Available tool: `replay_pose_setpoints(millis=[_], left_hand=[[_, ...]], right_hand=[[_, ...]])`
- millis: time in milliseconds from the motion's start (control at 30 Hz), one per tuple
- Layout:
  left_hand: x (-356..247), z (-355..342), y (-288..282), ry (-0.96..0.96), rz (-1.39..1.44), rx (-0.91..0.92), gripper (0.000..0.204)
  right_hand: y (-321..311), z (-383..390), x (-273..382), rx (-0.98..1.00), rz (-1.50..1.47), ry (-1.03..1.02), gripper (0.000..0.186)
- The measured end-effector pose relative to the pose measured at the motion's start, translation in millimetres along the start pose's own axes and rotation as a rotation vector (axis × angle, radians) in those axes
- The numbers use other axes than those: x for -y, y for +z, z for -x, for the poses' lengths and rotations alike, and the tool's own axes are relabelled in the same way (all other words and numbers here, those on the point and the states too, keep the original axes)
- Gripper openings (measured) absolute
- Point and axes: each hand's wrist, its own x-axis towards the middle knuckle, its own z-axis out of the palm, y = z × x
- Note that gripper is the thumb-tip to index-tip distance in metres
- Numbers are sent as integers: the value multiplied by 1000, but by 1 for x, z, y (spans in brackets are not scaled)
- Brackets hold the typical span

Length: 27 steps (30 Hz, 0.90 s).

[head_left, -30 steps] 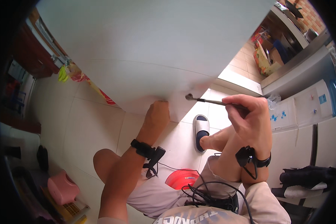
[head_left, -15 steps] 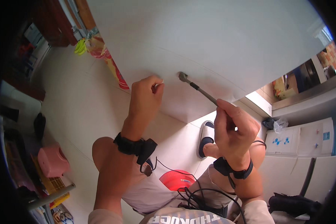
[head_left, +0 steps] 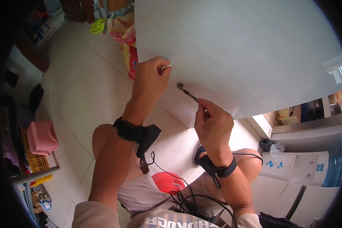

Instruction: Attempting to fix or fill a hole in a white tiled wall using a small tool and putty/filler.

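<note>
My left hand (head_left: 150,79) is closed in a pinch at the lower left edge of a large, glossy pale panel (head_left: 231,41), with a small white thing (head_left: 168,65) between thumb and finger. My right hand (head_left: 212,127), lower and to the right, grips a slim metal tool (head_left: 190,95) with a rounded head and a dark band below it. The tool's head lies over the panel's lower part, just below and right of my left fingers; whether it touches the surface I cannot tell. Both wrists carry black strapped devices with cables.
Behind the panel's left edge stand plastic bags (head_left: 119,28) beside yellow-green gloves (head_left: 98,26). At the left are a pink plastic container (head_left: 42,136) and a yellow crate (head_left: 38,163). A red basin (head_left: 165,180) is between my legs, and a white appliance (head_left: 304,167) stands at the right.
The view has swung, so the panel sits further right. My left hand has moved higher in the picture and shows its pinch; my right hand and tool have moved left, the tool now more steeply slanted.
</note>
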Motion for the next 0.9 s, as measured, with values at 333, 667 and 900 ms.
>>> replay_pose_setpoints(millis=[333,667,900], left_hand=[[8,-9,-14,5,29,-127,14],[22,-20,-37,-104,109,-219,13],[27,-27,-46,-180,118,-280,12]], right_hand=[[11,-20,15,-89,-134,-86,12],[32,-41,47,-91,-143,-116,11],[45,-54,78,-167,-198,-82,13]])
